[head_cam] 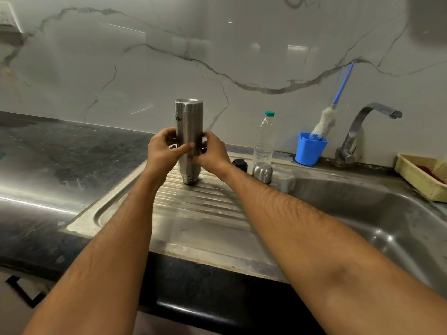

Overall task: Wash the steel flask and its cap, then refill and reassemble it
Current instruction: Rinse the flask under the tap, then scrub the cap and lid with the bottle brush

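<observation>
Evidently the flask point(189, 131) is at the draining stage: it stands upside down on the ribbed drainboard point(193, 201) of the sink, its threaded mouth down on the ridges and its flat base at the top. Its long axis runs close to vertical, and the printed lettering on the body reads inverted, which confirms the way it points.

The left hand point(164, 151) curls round the lower body from the left, thumb laid across the front. The right hand point(212, 153) closes on it from the right, fingers wrapped behind. Each grip is clamped on the flask.

Just right of the flask, on the back edge of the drainboard, lie a black stopper point(240, 165) and the steel cap point(263, 172), dome up, both apart from the flask (so washing seems done and reassembly has not begun). A clear water bottle point(264, 139) with a green lid stands behind them, upright and lidded. Further right, a bottle brush point(324, 123) leans in a blue cup point(310, 148) beside the tap point(362, 131).

The next move, as I judge it, calls for turning the flask mouth up and standing it steady on the surface, then freeing one hand for the water bottle to refill it.
</observation>
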